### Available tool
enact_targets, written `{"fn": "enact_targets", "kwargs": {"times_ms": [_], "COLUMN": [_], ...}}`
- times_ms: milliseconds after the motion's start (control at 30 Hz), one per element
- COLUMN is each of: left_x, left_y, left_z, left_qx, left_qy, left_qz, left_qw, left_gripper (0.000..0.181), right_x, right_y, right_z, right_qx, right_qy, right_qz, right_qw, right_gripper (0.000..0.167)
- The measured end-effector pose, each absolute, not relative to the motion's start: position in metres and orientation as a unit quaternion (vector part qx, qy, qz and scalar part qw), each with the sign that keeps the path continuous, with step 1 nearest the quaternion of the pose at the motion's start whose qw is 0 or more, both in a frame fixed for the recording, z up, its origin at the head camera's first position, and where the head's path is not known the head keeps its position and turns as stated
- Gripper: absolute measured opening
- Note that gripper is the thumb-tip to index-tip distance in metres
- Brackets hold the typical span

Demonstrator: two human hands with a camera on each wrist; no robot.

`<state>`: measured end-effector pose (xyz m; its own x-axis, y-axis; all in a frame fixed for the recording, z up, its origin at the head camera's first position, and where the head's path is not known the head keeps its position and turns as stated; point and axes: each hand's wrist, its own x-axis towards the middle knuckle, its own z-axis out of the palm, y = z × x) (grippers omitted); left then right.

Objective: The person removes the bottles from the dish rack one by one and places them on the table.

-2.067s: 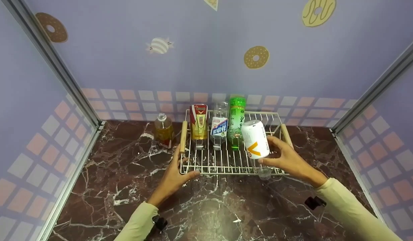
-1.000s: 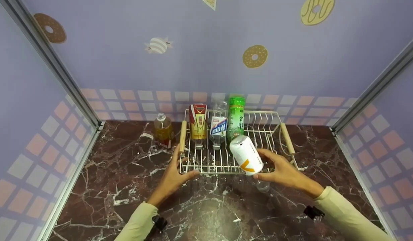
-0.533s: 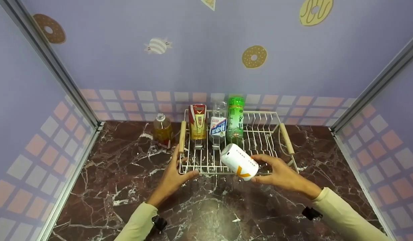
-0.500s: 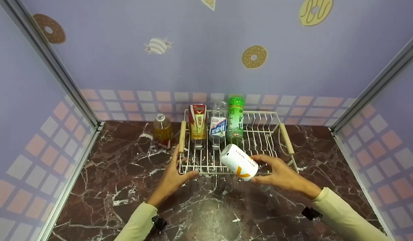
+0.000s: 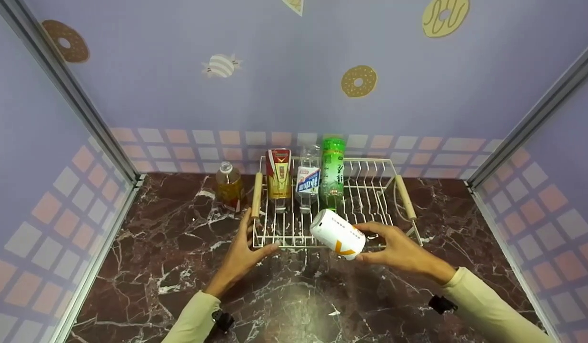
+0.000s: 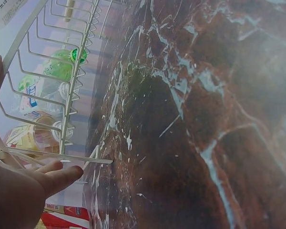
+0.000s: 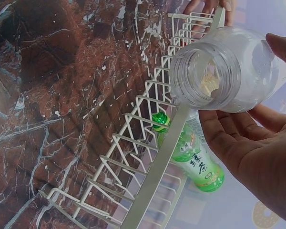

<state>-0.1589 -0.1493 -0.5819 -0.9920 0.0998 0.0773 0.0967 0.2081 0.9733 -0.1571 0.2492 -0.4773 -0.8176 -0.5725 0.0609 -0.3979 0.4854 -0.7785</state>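
My right hand (image 5: 393, 247) holds a wide-mouthed clear bottle with a white wrapper and orange mark (image 5: 337, 234) between thumb and fingers. It hangs tilted above the front of a white wire rack (image 5: 365, 200). In the right wrist view, the clear bottle (image 7: 250, 67) shows its uncapped threaded mouth. My left hand (image 5: 240, 255) grips the rack's front left corner, thumb along the front rail and fingers at the side. Inside the rack lie a red-and-gold bottle (image 5: 279, 174), a clear bottle with a blue-and-white label (image 5: 308, 181) and a green tea bottle (image 5: 333, 169).
An amber bottle (image 5: 229, 186) stands on the dark marbled counter (image 5: 179, 257), left of the rack. Wooden handles rise at both rack ends, the right handle (image 5: 406, 196) among them. A patterned wall (image 5: 284, 95) stands close behind, with side walls at left and right.
My right hand has brought the white-wrapped bottle left and toward the front, tipping it further over. My left hand has stayed at the rack's corner, and the other bottles keep their places.
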Motion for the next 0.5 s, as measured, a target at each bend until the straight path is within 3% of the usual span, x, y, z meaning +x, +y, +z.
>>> {"fn": "enact_targets", "kwargs": {"times_ms": [500], "left_x": [-0.145], "left_y": [-0.159], "left_z": [-0.555], "left_qx": [0.106], "left_qy": [0.786], "left_qz": [0.607], "left_qw": [-0.054], "left_gripper": [0.117], "right_x": [-0.156], "right_y": [0.248], "right_z": [-0.48], "right_qx": [-0.294], "right_qy": [0.854], "right_qz": [-0.417], "right_qw": [0.106], "right_gripper": [0.072]}}
